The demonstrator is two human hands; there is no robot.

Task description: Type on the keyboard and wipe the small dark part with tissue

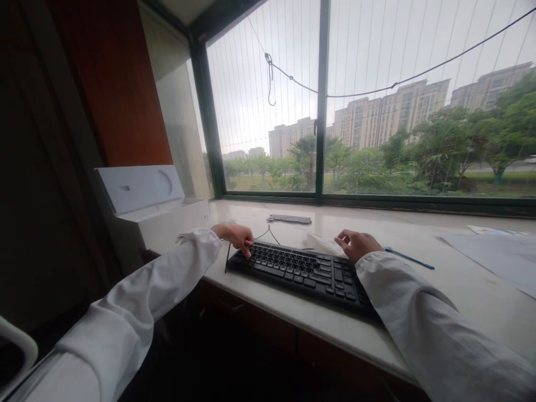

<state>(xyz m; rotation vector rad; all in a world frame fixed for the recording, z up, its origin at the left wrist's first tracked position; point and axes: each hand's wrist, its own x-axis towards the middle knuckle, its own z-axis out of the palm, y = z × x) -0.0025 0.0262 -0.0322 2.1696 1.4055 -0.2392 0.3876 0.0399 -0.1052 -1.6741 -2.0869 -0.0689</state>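
Observation:
A black keyboard [288, 265] lies tilted across the pale sill. My left hand [237, 237] is over its left end, fingers curled in, with the thumb pressed down on the keys. In the middle of the keyboard, many key places look bare, while larger keycaps show along the bottom and right. My right hand [359, 244] is above the far right end, fingers bent together at the tips; whatever they may hold is too small to make out. Beside those fingertips lies a pale, see-through wrapper [322, 243]. A grey strip of small pieces [288, 219] lies beyond the keyboard.
An open white box [167, 220] stands at the left, its lid [140, 187] raised. A thin dark blue stick [410, 258] lies right of my right hand, with white sheets [494, 254] farther right. A black cable [273, 234] runs behind the keyboard. The window [320, 111] borders the sill.

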